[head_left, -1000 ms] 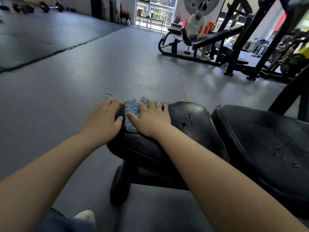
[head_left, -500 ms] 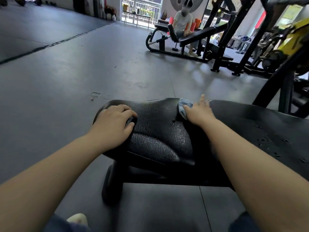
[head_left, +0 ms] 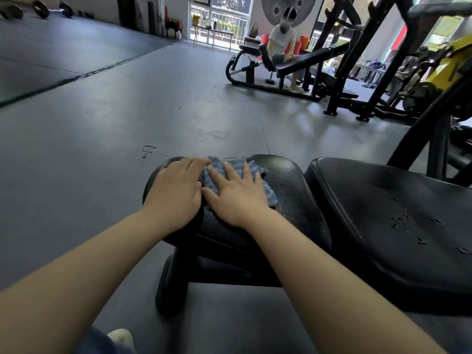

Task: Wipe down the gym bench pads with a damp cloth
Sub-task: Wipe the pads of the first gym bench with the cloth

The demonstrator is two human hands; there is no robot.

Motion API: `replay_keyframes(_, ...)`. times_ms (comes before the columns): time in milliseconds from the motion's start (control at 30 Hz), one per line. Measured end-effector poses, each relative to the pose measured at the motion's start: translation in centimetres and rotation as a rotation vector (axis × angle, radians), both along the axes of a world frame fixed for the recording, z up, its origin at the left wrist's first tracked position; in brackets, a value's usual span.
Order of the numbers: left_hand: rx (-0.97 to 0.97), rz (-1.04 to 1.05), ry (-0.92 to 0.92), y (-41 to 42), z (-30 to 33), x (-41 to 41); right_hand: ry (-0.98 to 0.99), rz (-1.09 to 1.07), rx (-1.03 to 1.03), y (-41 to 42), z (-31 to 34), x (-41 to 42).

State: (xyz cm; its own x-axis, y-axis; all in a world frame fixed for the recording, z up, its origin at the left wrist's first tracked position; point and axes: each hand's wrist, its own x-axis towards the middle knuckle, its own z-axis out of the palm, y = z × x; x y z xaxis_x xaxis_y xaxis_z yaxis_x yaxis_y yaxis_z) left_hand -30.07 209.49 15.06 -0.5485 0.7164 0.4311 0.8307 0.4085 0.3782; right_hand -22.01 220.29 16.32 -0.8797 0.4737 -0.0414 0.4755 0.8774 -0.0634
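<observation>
A black seat pad [head_left: 288, 190] of the gym bench lies in front of me, wet with droplets. On its left half is a blue and white cloth [head_left: 265, 186], spread flat. My right hand [head_left: 236, 195] presses down on the cloth with straight, spread fingers. My left hand [head_left: 176, 190] rests on the pad's left end beside the cloth, fingers extended over the edge. To the right, a larger black back pad [head_left: 398, 226] carries scattered water drops.
The bench's black leg [head_left: 173, 284] stands on the grey rubber floor [head_left: 102, 123]. A person [head_left: 281, 42] sits on another bench [head_left: 301, 61] at the back. Black rack frames [head_left: 357, 54] and a yellow machine [head_left: 449, 65] stand at right. Dumbbells [head_left: 40, 8] lie far left.
My right hand has slid the cloth leftwards from the gap between the pads back to the seat pad's left half, next to my left hand. The cloth now lies spread wider.
</observation>
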Motion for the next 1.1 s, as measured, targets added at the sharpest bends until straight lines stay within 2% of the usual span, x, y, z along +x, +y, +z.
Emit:
replay_keyframes(200,-0.078,-0.116,0.016,0.2,0.1,0.6,0.019,-0.114,-0.023,2.4,0.1,3.5)
replay_keyframes(367,-0.113,-0.172,0.042,-0.4,-0.3,0.9,0.02,-0.351,-0.08,6.3,0.3,7.6)
replay_keyframes(500,-0.107,-0.193,0.049,-0.8,-0.4,0.8,0.045,-0.485,-0.124,5.8,0.3,8.2)
replay_keyframes(600,-0.093,-0.183,0.055,-1.1,-0.5,0.6,0.022,-0.385,-0.04,2.9,0.2,6.5)
replay_keyframes(700,-0.072,-0.173,0.072,-1.1,-0.4,0.5,0.066,-0.164,0.045,-0.4,-0.1,6.0)
replay_keyframes(767,-0.062,-0.163,0.066,-0.9,-0.3,0.4,0.126,-0.021,0.082,-2.2,-0.1,6.7)
replay_keyframes(833,-0.044,-0.17,0.054,-0.6,-0.2,0.4,0.224,0.04,-0.007,-2.8,0.7,7.9)
replay_keyframes(867,-0.038,-0.176,0.05,-0.5,-0.2,0.5,0.306,0.03,-0.093,-2.8,1.3,8.4)
replay_keyframes(933,-0.048,-0.179,0.052,-0.3,0.0,0.9,0.592,-0.034,-0.309,-2.2,2.7,9.3)
replay_keyframes(1000,-0.052,-0.197,0.066,-0.1,0.0,1.5,0.827,-0.183,-0.486,-0.4,3.8,10.0)
replay_keyframes(1033,-0.06,-0.218,0.069,0.0,-0.1,1.7,0.851,-0.274,-0.494,1.0,4.1,10.3)
replay_keyframes(1100,-0.091,-0.278,0.081,0.2,-0.2,2.3,0.7,-0.426,-0.404,3.9,4.0,11.3)
